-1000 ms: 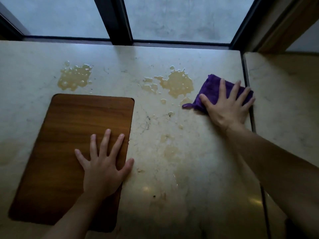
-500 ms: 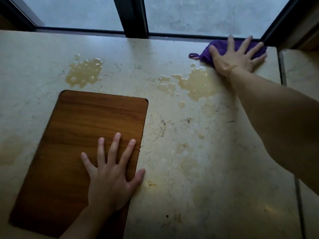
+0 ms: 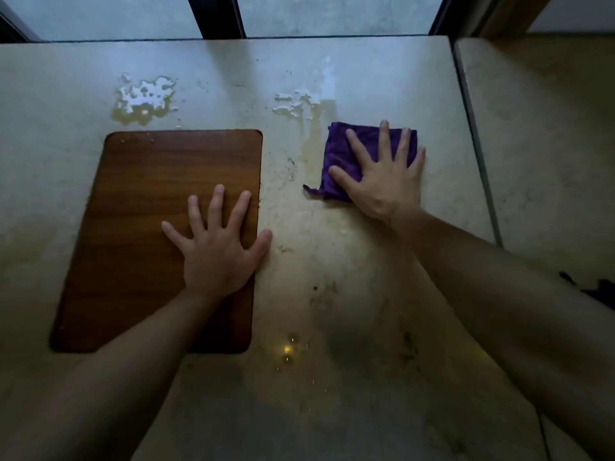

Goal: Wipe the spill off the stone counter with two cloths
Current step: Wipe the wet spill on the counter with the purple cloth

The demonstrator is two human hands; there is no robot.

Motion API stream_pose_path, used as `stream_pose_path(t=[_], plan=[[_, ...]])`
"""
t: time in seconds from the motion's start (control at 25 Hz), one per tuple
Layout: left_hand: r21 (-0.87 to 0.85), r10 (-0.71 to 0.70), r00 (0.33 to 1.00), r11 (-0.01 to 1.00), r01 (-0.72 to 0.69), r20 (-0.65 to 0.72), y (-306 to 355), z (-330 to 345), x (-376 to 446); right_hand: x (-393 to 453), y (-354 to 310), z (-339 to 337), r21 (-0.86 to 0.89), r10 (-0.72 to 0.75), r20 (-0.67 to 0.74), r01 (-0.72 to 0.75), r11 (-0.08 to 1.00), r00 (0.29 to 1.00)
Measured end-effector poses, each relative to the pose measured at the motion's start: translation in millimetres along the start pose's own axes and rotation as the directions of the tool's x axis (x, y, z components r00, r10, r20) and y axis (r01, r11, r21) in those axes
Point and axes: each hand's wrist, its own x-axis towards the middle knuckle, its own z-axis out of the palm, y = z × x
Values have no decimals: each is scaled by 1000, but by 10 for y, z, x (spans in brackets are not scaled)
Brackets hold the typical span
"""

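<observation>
A folded purple cloth (image 3: 346, 151) lies flat on the pale stone counter (image 3: 332, 294), right of centre. My right hand (image 3: 382, 178) presses down on it with fingers spread. A wet yellowish streak (image 3: 311, 141) runs along the cloth's left side, up to a patch of spill (image 3: 294, 103) further back. A second puddle (image 3: 144, 99) sits at the back left. My left hand (image 3: 218, 247) rests flat, fingers spread, on the right part of a brown wooden board (image 3: 149, 207). Only one cloth is in view.
The board's far edge lies just in front of the left puddle. A dark window frame (image 3: 216, 15) runs along the counter's back edge. A seam (image 3: 476, 144) separates a second stone slab (image 3: 549, 144) on the right. Small droplets (image 3: 288, 349) glint near the front.
My right hand has pulled the purple cloth from the back edge towards me through the right puddle, leaving a wet streak. My left hand stays on the board.
</observation>
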Motion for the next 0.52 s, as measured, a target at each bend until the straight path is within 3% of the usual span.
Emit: stream_pose_path(t=[0.16,0.24,0.32,0.52], plan=[[-40,25,1000,999,-25,6,-24,0,8,-1317,26,291,-42,58,-79,-61,997,995],[-56,49,999,997,-48,21,-62,-22,17,-1988,73,402,-46,104,-42,-106,993,994],[-103,93,991,991,-83,94,-134,-114,27,-2667,96,495,-28,182,16,-181,983,983],[-118,233,953,970,-213,193,-464,-304,-54,-4073,-249,759,18,415,-24,-415,910,909]])
